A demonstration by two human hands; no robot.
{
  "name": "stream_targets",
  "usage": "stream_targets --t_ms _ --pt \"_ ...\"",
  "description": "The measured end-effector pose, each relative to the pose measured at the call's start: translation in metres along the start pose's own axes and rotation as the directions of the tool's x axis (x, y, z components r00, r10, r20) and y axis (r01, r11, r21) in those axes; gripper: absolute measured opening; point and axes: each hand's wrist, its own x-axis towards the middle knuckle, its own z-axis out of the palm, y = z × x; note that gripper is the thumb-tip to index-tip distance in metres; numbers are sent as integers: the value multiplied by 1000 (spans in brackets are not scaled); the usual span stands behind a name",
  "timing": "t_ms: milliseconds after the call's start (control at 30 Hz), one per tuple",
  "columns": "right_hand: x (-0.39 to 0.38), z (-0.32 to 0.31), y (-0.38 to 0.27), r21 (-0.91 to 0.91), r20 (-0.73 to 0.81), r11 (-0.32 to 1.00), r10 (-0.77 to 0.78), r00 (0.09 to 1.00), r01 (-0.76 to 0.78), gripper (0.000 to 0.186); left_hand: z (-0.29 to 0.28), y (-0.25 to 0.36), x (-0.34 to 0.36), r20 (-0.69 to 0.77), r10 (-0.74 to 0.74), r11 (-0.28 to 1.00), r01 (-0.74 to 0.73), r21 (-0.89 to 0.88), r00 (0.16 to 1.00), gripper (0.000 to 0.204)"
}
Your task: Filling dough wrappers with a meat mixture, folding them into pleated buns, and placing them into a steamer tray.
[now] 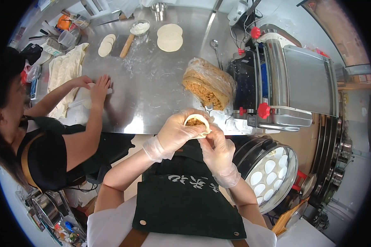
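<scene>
The left hand point(178, 128), in a thin clear glove, is curled around a small round of dough point(206, 131) and holds it like a cup. Brown crumbly filling point(194, 122) sits inside the cup. The right hand point(217, 149), in a clear glove too, has its fingers closed together on the right edge of the dough. The dough is up in both hands, at the near edge of the shiny metal desk point(148, 78). Just past the hands, a bit to the right, is a big clear plastic bag point(214, 76) full of brown crumbly filling. A long metal spoon point(216, 51) lies behind the bag. Farther away are two flat dough circles point(170, 38), one partly over the other. To their left are a bowl of white powder point(140, 28) and a wooden rolling pin point(127, 46). On the far right is a big machine with red knobs point(281, 74). On the near right, a round pot point(290, 181) holds many white rounds point(271, 178). On the left, another person point(45, 152) has both hands down on the desk.
</scene>
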Motion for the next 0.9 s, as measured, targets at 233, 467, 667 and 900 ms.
stream_targets --t_ms 233,467,667,900 --pt "8 -7 5 -185 59 929 -314 947 320 27 -14 -3 4 156 134 991 -128 -46 979 30" --pt "4 2 2 121 36 981 148 988 -152 27 -22 6 13 276 84 949 -161 273 957 32" --pt "13 -3 2 -221 97 937 -254 962 270 25 -18 12 11 217 -86 988 56 141 972 32" --pt "8 6 2 23 35 999 49 998 -50 33 -20 -7 16 221 139 917 -210 339 965 33"
